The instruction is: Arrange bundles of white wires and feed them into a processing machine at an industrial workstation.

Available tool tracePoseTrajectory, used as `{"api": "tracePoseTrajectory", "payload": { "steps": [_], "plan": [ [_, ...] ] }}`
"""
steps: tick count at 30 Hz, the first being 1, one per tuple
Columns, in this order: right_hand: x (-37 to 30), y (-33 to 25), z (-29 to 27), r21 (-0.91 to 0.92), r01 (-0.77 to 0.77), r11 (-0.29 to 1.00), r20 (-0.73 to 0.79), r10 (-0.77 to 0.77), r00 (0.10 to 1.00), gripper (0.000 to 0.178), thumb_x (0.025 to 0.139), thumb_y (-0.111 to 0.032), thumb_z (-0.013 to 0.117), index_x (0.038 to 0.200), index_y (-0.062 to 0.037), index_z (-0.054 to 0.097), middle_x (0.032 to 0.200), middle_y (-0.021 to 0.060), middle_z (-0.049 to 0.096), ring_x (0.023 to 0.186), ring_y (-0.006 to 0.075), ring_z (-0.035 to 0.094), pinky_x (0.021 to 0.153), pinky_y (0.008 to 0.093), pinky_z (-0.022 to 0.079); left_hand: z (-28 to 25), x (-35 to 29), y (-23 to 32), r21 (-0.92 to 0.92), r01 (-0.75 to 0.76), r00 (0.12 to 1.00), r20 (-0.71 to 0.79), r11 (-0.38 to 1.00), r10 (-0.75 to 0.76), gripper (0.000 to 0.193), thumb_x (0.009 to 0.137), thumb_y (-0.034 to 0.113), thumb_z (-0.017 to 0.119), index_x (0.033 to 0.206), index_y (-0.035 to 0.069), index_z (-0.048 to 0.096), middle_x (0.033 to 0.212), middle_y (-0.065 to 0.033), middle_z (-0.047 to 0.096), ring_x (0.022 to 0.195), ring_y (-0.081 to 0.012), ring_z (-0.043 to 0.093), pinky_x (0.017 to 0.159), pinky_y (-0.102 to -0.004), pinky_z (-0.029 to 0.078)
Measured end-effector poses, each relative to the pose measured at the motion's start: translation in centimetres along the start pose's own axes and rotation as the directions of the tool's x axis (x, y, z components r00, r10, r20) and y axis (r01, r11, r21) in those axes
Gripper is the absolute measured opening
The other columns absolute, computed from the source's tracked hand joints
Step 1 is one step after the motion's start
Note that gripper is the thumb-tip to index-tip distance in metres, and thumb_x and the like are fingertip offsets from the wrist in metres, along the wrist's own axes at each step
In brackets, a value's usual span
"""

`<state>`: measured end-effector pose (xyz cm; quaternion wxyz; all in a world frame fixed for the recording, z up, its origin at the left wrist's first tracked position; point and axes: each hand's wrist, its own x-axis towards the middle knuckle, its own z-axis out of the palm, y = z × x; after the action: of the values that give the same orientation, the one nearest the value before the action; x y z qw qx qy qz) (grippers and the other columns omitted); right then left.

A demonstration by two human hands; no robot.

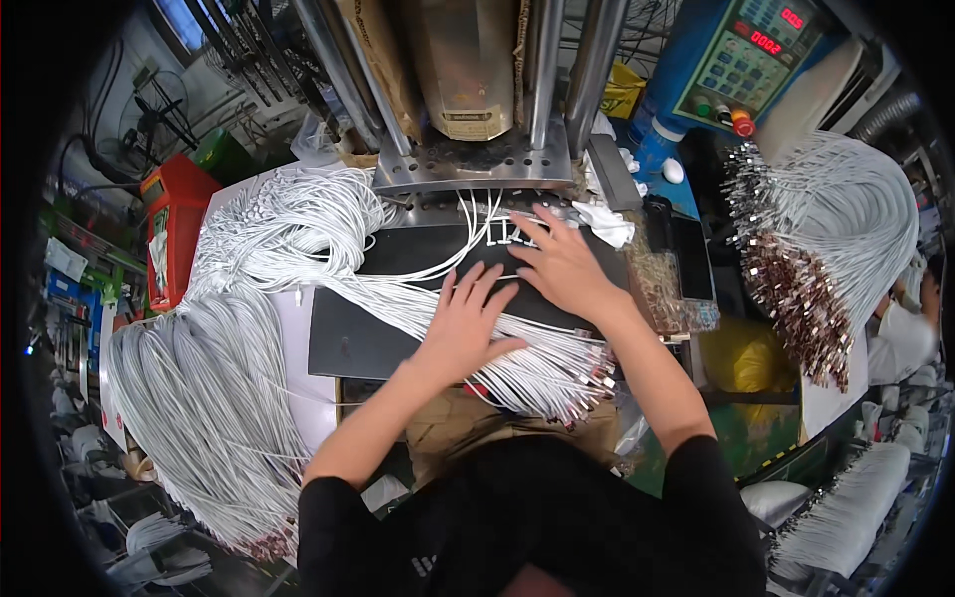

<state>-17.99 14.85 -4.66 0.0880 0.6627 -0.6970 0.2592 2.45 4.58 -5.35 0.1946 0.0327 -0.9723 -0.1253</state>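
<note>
White cables (542,363) with metal-tipped ends lie in a bundle across a black board (348,343) in front of a press (468,164). My left hand (463,323) is over the bundle, palm down, its fingers spread and nothing seen in its grasp. Beside small white T-shaped plastic pieces (510,232) at the board's far side, my right hand (562,264) is stretched out with its fingers apart. Its fingertips reach these pieces; whether they touch is hard to make out. A few cables run from the bundle toward the press's lower plate.
Coiled white cables (288,224) and a large hank (214,388) fill the left side. Another cable bundle (836,229) sits at the right. A blue control box (751,60) with buttons stands back right, a red machine (174,229) at left. Crumpled white tissue (605,224) lies near the press.
</note>
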Motion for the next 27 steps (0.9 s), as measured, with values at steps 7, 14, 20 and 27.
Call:
{"api": "tracePoseTrajectory", "payload": {
  "steps": [7,14,20,27],
  "plan": [
    [-9.5,-0.8,-4.5,0.497,-0.267,0.826,-0.376,0.482,0.791,0.017,0.092,-0.003,0.056,0.084,0.0029,0.071,0.092,0.0141,0.072,0.087,0.024,0.068,0.079,0.0325,0.05,-6.4,-0.7,-9.1,0.079,0.174,0.875,0.446,0.982,-0.191,0.059,0.075,0.037,0.081,0.119,0.004,0.06,0.112,-0.0126,0.063,0.111,-0.0337,0.057,0.1,-0.0422,0.041],
    [-35.3,0.6,2.0,0.114,-0.939,0.325,-0.118,0.943,0.312,0.014,0.096,-0.008,0.055,0.09,0.0038,0.061,0.085,0.0135,0.066,0.078,0.0278,0.064,0.075,0.0354,0.051,-8.2,0.4,-11.9,-0.172,0.306,0.892,0.395,0.936,-0.22,0.036,0.077,0.028,0.078,0.098,0.003,0.063,0.091,-0.0114,0.066,0.094,-0.0324,0.062,0.081,-0.039,0.047],
    [-20.7,-3.4,-3.0,0.327,-0.643,0.693,-0.401,0.718,0.57,0.029,0.087,-0.007,0.066,0.116,-0.0014,0.065,0.121,0.0174,0.061,0.11,0.033,0.06,0.094,0.0381,0.047,-4.1,1.8,-7.2,-0.198,0.239,0.94,0.291,0.951,-0.176,0.028,0.079,0.019,0.075,0.098,0.003,0.062,0.081,-0.0153,0.063,0.081,-0.0334,0.062,0.075,-0.0426,0.049],
    [-1.5,-5.6,-5.4,0.125,-0.478,0.869,0.37,0.406,0.835,0.062,0.076,-0.021,0.077,0.133,-0.007,0.056,0.126,0.0174,0.061,0.117,0.0368,0.058,0.096,0.0459,0.048,-3.2,6.2,-0.9,-0.548,0.234,0.958,0.271,0.803,-0.094,0.029,0.086,0.022,0.072,0.108,0.004,0.065,0.096,-0.0172,0.068,0.095,-0.0355,0.064,0.081,-0.0427,0.05]
  ]
}}
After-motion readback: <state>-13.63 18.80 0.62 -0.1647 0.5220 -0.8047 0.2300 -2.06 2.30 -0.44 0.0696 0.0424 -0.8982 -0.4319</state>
